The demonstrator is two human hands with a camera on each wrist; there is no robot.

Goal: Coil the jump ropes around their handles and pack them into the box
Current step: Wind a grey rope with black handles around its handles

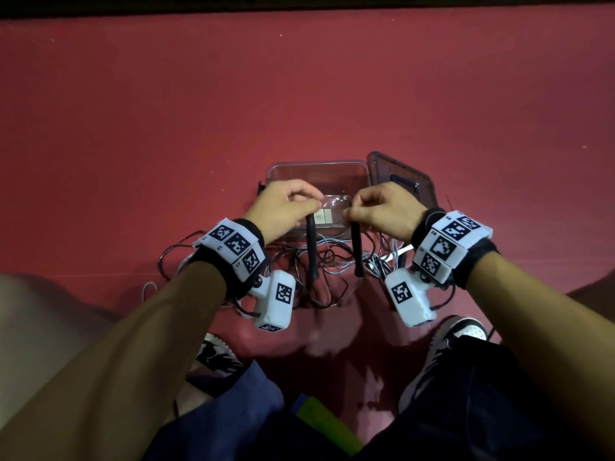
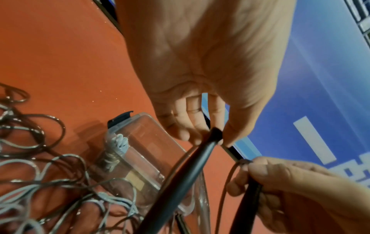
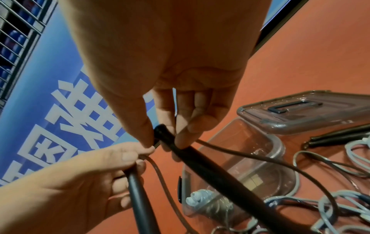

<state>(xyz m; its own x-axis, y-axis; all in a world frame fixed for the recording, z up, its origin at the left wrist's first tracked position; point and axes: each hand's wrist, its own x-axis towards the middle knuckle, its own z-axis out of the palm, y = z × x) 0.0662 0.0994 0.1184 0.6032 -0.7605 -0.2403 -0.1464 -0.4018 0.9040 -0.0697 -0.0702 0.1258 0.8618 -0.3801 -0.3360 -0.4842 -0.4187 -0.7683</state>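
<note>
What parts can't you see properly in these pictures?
- Head view: the floor of the clear plastic box is partly covered by the left hand and right hand.
- Head view: which cord in the tangled grey and brown ropes joins each black handle is too fine to trace.
- Left wrist view: the grey coiled bundle inside the box is blurred by the wall.
- Right wrist view: the dark lid is cut off by the right edge.

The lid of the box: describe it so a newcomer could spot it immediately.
On the red floor stands a clear plastic box, open. The lid lies right of it, partly under the right hand. Its dark recessed handle sets it apart.
</note>
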